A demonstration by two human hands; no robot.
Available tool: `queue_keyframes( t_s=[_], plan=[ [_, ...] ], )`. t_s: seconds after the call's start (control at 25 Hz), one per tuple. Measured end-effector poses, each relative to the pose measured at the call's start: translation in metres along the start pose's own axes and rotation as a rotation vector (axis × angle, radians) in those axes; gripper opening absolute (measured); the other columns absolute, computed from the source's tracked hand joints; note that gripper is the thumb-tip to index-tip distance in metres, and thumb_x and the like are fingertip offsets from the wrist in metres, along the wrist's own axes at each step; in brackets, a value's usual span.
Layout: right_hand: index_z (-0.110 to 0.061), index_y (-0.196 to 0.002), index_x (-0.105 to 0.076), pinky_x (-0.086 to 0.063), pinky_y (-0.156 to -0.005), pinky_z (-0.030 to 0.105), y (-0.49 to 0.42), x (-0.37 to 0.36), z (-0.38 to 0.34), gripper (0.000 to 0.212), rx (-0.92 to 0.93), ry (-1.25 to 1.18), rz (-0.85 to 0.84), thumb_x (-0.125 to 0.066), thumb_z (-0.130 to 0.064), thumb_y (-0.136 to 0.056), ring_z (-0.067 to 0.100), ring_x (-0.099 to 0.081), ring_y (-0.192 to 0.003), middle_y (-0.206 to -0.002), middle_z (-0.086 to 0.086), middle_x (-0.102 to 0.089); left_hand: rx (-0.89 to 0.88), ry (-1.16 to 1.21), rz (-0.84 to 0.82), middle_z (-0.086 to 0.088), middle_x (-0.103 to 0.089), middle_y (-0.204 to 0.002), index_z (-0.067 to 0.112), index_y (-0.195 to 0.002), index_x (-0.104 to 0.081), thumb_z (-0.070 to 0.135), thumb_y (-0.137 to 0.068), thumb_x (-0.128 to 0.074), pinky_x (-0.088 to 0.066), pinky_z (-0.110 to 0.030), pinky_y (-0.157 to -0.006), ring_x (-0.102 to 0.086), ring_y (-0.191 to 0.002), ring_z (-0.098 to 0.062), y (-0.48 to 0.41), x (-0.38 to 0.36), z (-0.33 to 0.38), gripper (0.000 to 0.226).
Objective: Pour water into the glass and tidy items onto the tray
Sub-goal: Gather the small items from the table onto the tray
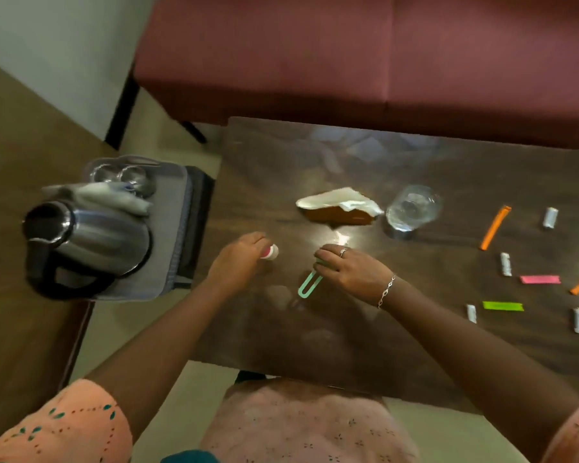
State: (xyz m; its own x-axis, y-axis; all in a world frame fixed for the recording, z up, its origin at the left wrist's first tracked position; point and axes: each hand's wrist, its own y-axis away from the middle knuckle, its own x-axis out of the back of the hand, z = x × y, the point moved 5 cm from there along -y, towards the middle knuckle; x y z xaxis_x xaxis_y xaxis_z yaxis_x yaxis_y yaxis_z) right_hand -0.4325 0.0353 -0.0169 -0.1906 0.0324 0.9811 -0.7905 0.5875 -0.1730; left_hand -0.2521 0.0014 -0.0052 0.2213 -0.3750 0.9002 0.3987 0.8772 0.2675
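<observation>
Far left of both hands, a steel kettle (87,242) stands on a grey tray (173,228), with crumpled white packets (114,195) and two upturned glasses (121,175) behind it on the same tray. The tray sits on a low stand touching the dark wooden table (415,329).

The left hand (238,262) rests on the table, its fingertips (263,243) pinched around a small pink-and-white container (270,252).

Just right of it, the right hand (351,272) curls its fingers (328,259) over the top of a mint-green looped utensil (310,285), whose loop points back toward the person.

Beyond the right fingertips lies a white napkin over a brown piece (340,208), and just right of that a clear glass (411,208) stands holding water.

Well right of the right hand, sachets are scattered: orange sticks (495,232), a pink one (540,279), a green one (502,306) and several white packs (505,264).
</observation>
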Motion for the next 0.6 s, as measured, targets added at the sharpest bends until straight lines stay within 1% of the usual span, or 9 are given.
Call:
queue_keyframes(
  t_s=[0.08,0.12,0.24,0.32,0.36,0.44,0.48,0.52,0.6],
  plan=[
    [-0.006,-0.086,-0.069,-0.058,-0.065,0.033,-0.044,-0.009,-0.013,0.028,0.06,-0.018,0.006,-0.042,-0.01,-0.082,0.028,-0.067,-0.09,-0.096,0.012,-0.07,0.032,0.024,0.082,-0.019,-0.06,-0.119,0.001,-0.11,-0.061,-0.015,-0.067,-0.059,-0.052,-0.045,-0.084,-0.061,-0.104,-0.037,0.024,0.02,-0.046,0.046],
    [-0.007,-0.086,-0.07,-0.058,-0.065,0.032,-0.07,-0.012,-0.022,0.028,0.101,-0.028,0.018,-0.042,-0.011,-0.083,0.027,-0.068,-0.09,-0.096,0.012,-0.07,0.074,0.02,0.106,-0.019,-0.063,-0.115,0.001,-0.105,-0.063,-0.015,-0.065,-0.06,-0.054,-0.046,-0.078,-0.063,-0.096,-0.038,0.037,0.029,-0.072,0.043],
    [-0.009,-0.084,-0.071,-0.055,-0.065,0.028,-0.148,-0.019,-0.051,0.033,0.234,-0.035,0.024,-0.039,-0.011,-0.08,0.024,-0.069,-0.088,-0.092,0.009,-0.071,0.226,-0.008,0.176,-0.02,-0.065,-0.102,0.001,-0.095,-0.064,0.002,-0.071,-0.056,-0.056,-0.045,-0.068,-0.065,-0.084,-0.038,0.075,0.052,-0.149,0.025],
    [-0.01,-0.085,-0.072,-0.055,-0.065,0.027,-0.192,-0.029,-0.07,0.036,0.302,-0.034,0.005,-0.037,-0.012,-0.078,0.024,-0.069,-0.088,-0.092,0.009,-0.071,0.316,-0.013,0.187,-0.021,-0.063,-0.106,0.001,-0.096,-0.063,0.008,-0.074,-0.049,-0.054,-0.045,-0.072,-0.062,-0.091,-0.037,0.093,0.058,-0.193,0.027],
    [-0.009,-0.086,-0.072,-0.056,-0.067,0.027,-0.213,-0.037,-0.078,0.036,0.329,-0.04,-0.006,-0.037,-0.013,-0.078,0.025,-0.068,-0.089,-0.093,0.01,-0.071,0.356,-0.025,0.181,-0.02,-0.061,-0.111,0.001,-0.1,-0.062,0.007,-0.078,-0.049,-0.052,-0.044,-0.077,-0.06,-0.098,-0.036,0.098,0.057,-0.213,0.027],
    [-0.007,-0.089,-0.07,-0.056,-0.07,0.03,-0.245,-0.054,-0.089,0.033,0.369,-0.057,-0.024,-0.039,-0.013,-0.079,0.027,-0.067,-0.09,-0.095,0.012,-0.07,0.374,-0.029,0.128,-0.019,-0.057,-0.12,0.001,-0.109,-0.059,0.002,-0.082,-0.052,-0.048,-0.042,-0.085,-0.055,-0.109,-0.035,0.101,0.047,-0.238,0.028],
    [-0.006,-0.09,-0.07,-0.058,-0.07,0.032,-0.262,-0.066,-0.095,0.031,0.389,-0.072,-0.033,-0.04,-0.012,-0.08,0.029,-0.067,-0.09,-0.096,0.013,-0.069,0.358,-0.017,0.107,-0.02,-0.057,-0.119,-0.001,-0.109,-0.06,0.0,-0.081,-0.053,-0.048,-0.042,-0.085,-0.056,-0.109,-0.034,0.102,0.041,-0.248,0.028],
    [-0.005,-0.091,-0.069,-0.058,-0.069,0.035,-0.277,-0.077,-0.101,0.027,0.401,-0.08,-0.055,-0.044,-0.011,-0.08,0.031,-0.066,-0.09,-0.097,0.015,-0.068,0.327,-0.022,0.095,-0.022,-0.06,-0.112,-0.002,-0.104,-0.062,-0.001,-0.078,-0.057,-0.05,-0.041,-0.08,-0.059,-0.103,-0.034,0.1,0.035,-0.254,0.026],
    [-0.003,-0.09,-0.067,-0.058,-0.066,0.039,-0.302,-0.102,-0.113,0.016,0.418,-0.095,-0.138,-0.058,-0.007,-0.077,0.034,-0.064,-0.088,-0.097,0.017,-0.066,0.275,-0.048,0.031,-0.022,-0.065,-0.087,-0.001,-0.084,-0.065,-0.005,-0.062,-0.07,-0.056,-0.037,-0.058,-0.066,-0.078,-0.033,0.097,0.016,-0.268,0.023]
  ],
)
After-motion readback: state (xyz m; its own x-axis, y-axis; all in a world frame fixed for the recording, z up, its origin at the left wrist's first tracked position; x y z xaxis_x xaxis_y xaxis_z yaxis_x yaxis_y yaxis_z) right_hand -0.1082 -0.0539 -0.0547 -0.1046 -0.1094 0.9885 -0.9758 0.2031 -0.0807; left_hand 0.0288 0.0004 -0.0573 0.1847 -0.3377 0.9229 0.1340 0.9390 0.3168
